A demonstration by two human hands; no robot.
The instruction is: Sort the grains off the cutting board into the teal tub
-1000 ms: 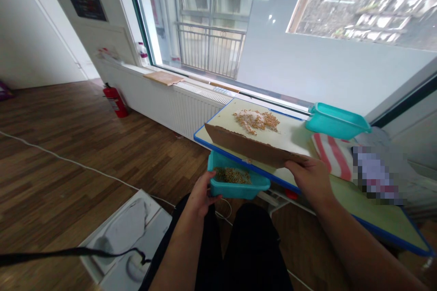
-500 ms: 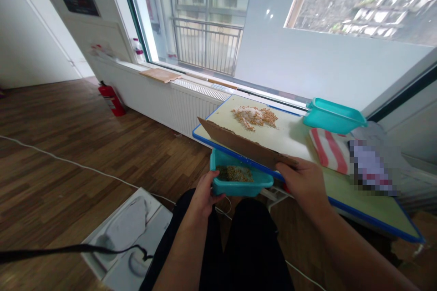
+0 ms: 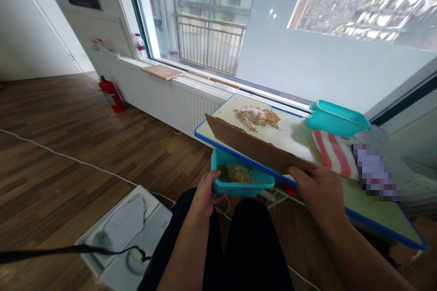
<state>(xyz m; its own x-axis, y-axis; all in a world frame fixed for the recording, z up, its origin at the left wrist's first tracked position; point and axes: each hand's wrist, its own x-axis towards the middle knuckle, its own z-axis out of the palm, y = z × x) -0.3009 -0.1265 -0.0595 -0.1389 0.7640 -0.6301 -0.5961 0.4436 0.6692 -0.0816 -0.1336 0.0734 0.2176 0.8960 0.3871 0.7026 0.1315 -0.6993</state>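
Bordering table edge [image 3: 382,228]: cardboard strip [image 3: 251,144], held bin [image 3: 244,188]; open floor [image 3: 64,132] leftward.

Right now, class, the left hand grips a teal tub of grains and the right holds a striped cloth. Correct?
Not quite: the head view shows the right hand holding a brown cardboard strip, while the striped cloth lies on the table. The left hand does grip a teal tub of grains.

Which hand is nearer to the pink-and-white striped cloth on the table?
Right. The right hand is just on the near side of the striped cloth, gripping the cardboard strip; the left hand is farther off to the left, holding the nearer teal bin.
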